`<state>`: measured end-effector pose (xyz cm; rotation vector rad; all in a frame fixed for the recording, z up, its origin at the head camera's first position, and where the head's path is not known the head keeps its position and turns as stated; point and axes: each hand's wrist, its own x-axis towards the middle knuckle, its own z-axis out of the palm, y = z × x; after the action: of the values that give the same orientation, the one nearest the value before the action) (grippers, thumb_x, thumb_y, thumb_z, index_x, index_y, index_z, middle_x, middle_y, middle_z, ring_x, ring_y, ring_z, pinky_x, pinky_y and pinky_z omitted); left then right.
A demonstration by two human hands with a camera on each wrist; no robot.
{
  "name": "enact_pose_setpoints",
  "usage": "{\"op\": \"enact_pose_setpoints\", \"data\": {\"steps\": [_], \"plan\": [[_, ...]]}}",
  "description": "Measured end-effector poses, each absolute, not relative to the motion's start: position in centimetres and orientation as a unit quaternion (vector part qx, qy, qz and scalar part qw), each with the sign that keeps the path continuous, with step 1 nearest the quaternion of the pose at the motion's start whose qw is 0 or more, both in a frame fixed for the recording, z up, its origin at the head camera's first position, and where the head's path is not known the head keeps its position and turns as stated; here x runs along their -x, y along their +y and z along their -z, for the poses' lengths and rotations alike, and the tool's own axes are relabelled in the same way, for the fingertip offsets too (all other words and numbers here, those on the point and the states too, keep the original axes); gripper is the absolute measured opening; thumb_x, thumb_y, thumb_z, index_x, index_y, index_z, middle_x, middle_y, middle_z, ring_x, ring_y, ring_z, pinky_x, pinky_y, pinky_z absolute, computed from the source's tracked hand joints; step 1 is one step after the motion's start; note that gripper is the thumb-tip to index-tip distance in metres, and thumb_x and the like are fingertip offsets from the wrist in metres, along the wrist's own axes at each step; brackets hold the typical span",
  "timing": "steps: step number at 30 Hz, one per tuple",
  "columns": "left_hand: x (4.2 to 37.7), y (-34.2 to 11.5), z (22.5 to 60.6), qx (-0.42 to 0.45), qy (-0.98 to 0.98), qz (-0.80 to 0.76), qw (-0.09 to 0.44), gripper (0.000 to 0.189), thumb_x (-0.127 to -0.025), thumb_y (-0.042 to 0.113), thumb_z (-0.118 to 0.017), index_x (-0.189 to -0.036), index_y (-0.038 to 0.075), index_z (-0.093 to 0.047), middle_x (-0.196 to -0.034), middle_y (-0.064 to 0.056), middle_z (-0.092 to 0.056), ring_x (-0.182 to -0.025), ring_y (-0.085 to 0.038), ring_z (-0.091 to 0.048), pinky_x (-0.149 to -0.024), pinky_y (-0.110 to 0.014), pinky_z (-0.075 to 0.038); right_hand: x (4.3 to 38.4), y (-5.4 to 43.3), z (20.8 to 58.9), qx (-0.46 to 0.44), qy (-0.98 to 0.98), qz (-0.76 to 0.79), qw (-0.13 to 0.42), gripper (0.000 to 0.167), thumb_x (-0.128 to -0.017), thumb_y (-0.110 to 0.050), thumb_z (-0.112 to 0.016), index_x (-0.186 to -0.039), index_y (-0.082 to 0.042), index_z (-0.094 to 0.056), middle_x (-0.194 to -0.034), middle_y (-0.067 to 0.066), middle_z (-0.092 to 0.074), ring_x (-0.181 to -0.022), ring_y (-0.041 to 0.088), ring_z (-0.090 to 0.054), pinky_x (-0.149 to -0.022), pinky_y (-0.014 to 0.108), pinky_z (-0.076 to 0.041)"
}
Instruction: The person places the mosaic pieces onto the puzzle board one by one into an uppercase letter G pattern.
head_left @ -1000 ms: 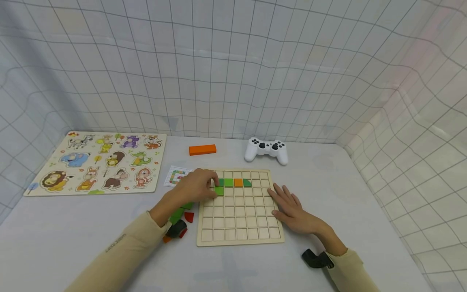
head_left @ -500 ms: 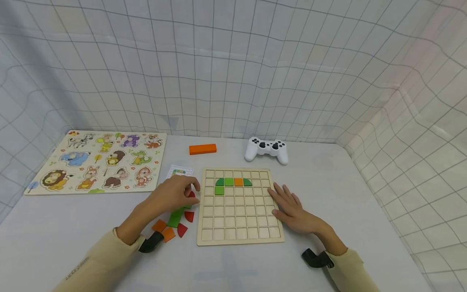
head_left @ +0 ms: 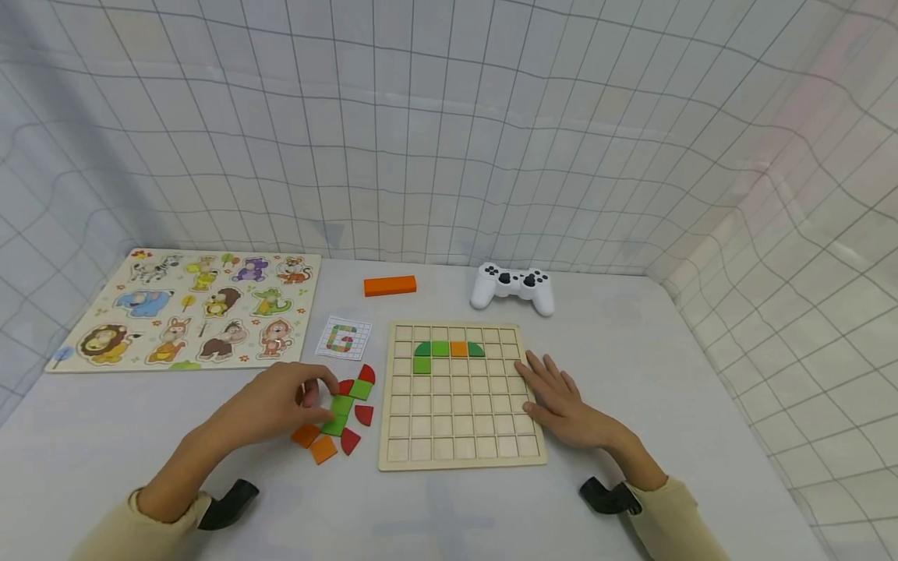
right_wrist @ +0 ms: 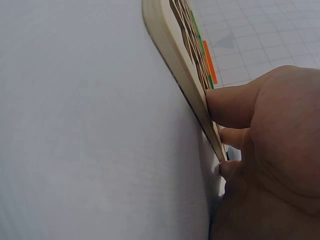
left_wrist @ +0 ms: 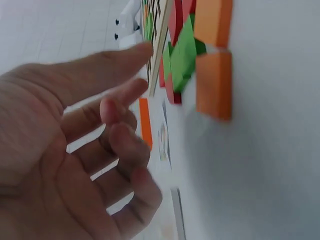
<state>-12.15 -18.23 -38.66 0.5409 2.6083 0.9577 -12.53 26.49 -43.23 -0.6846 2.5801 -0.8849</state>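
My left hand (head_left: 273, 405) hovers at the left side of a loose pile of coloured tiles, thumb and index finger apart with nothing between them. Under its fingertips lie green square tiles (head_left: 342, 404); red quarter-round tiles (head_left: 364, 414) and orange square tiles (left_wrist: 214, 85) surround them. My right hand (head_left: 561, 401) rests on the right edge of the wooden grid board (head_left: 463, 452), fingers fairly straight, the thumb touching the rim in the right wrist view. On the board, a row holds green quarter-rounds, a green square and an orange square (head_left: 458, 349), with another green square (head_left: 422, 365) below its left end.
A pattern card (head_left: 344, 338) lies above the tile pile. Behind it are an orange block (head_left: 389, 286) and a white game controller (head_left: 512, 288). An animal puzzle board (head_left: 189, 312) takes up the back left. Grid-patterned cloth (head_left: 449, 156) hangs behind the table.
My left hand has drawn away from the board, leaving the green square in its cell, and moved left and down to the tile pile. The right hand has stayed put.
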Motion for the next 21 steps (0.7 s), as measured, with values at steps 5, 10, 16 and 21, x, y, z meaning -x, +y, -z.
{"op": "enact_pose_setpoints", "data": {"steps": [5,10,16,21], "plan": [[12.1,-21.3,39.7,-0.242,0.865,-0.391,0.200,0.033,-0.082,0.029,-0.083,-0.106,0.012,-0.068,-0.074,0.004,-0.049,-0.065,-0.008,-0.046,-0.056,-0.023,-0.037,12.5,26.4,43.2,0.237,0.905,0.311,0.167,0.065,-0.107,-0.027,-0.044,-0.161,-0.010,-0.012,-0.168,0.017,0.004,-0.152,0.043,0.015,-0.115,0.066,0.010],[12.4,-23.5,40.7,-0.289,0.804,-0.454,0.255,0.030,-0.087,0.020,-0.078,-0.112,0.010,-0.066,-0.074,-0.001,-0.048,-0.064,-0.010,-0.046,-0.054,-0.026,-0.036,12.5,26.4,43.2,0.235,0.906,0.310,0.168,0.065,-0.107,-0.027,-0.044,-0.161,-0.011,-0.011,-0.168,0.016,0.005,-0.152,0.043,0.015,-0.115,0.066,0.010],[12.7,-24.5,41.4,-0.304,0.767,-0.486,0.287,0.030,-0.090,0.012,-0.074,-0.118,0.007,-0.065,-0.077,-0.017,-0.045,-0.065,-0.017,-0.045,-0.055,-0.029,-0.035,12.5,26.4,43.3,0.233,0.907,0.308,0.168,0.065,-0.108,-0.028,-0.044,-0.161,-0.011,-0.011,-0.168,0.016,0.005,-0.152,0.043,0.016,-0.115,0.066,0.010],[12.7,-24.5,41.5,-0.301,0.772,-0.479,0.291,0.030,-0.089,0.013,-0.074,-0.117,0.007,-0.067,-0.075,-0.010,-0.046,-0.063,-0.014,-0.044,-0.054,-0.028,-0.034,12.4,26.2,43.1,0.229,0.908,0.307,0.169,0.065,-0.108,-0.027,-0.044,-0.161,-0.011,-0.011,-0.168,0.016,0.005,-0.152,0.042,0.015,-0.115,0.066,0.010]]}}
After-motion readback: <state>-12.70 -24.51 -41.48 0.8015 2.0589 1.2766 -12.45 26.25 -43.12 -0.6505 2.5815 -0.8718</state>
